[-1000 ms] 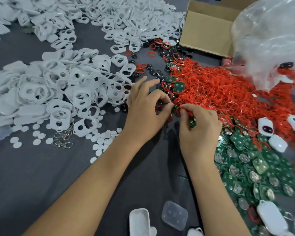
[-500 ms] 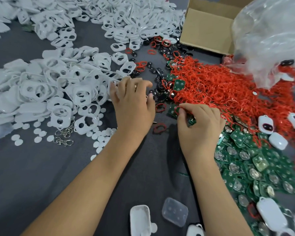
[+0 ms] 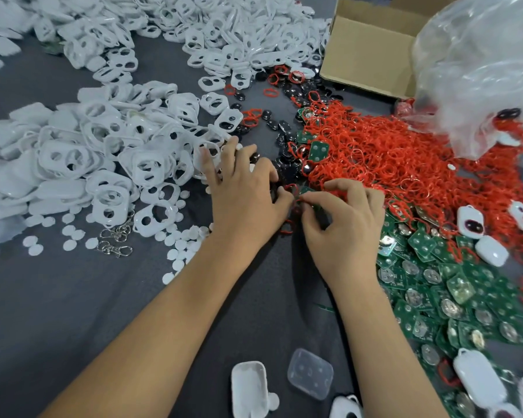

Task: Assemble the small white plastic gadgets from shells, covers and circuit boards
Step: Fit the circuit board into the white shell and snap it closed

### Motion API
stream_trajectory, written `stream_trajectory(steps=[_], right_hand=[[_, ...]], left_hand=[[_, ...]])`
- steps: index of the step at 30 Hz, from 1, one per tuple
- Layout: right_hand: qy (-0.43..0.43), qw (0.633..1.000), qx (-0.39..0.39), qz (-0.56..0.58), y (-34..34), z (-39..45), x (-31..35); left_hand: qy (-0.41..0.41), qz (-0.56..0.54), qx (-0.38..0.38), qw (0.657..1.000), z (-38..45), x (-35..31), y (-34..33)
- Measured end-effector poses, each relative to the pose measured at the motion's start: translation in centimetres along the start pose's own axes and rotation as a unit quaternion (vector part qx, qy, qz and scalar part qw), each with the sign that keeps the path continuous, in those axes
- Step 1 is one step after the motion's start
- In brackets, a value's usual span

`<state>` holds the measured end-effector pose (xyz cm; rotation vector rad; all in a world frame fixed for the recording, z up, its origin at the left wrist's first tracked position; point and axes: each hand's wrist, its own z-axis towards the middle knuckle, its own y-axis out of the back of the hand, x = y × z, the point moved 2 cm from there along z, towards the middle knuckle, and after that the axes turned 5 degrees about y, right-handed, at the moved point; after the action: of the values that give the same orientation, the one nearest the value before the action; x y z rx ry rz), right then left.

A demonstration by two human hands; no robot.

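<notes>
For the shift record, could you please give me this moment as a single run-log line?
stage: fitting parts | left hand: pinching small red ring | right hand: pinching green circuit board | location: dark table

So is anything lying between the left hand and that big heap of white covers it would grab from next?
Nothing visible. The left hand lies at the near edge of the heap of white covers, fingertips already among them. Its thumb side meets the right hand over a red ring.

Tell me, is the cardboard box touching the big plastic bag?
Cannot tell. In the head view the plastic bag overlaps the right side of the cardboard box, so any contact or gap is hidden.
</notes>
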<state>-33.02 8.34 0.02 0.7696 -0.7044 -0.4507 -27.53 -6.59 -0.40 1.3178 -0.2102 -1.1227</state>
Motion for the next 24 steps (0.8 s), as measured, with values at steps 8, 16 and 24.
stream_trajectory(steps=[8,16,24], right_hand=[[0.015,0.999,0.029,-0.023,-0.22,0.02,0.08],[0.019,0.999,0.03,0.006,-0.11,0.07,0.07],[0.002,0.999,0.052,0.015,0.02,0.17,0.15]], left_hand=[[-0.018,-0.041,-0.028,0.999,-0.04,-0.19,0.33],[-0.016,-0.013,-0.016,1.0,-0.06,-0.09,0.06],[-0.006,0.001,-0.013,1.0,0.01,-0.09,0.08]])
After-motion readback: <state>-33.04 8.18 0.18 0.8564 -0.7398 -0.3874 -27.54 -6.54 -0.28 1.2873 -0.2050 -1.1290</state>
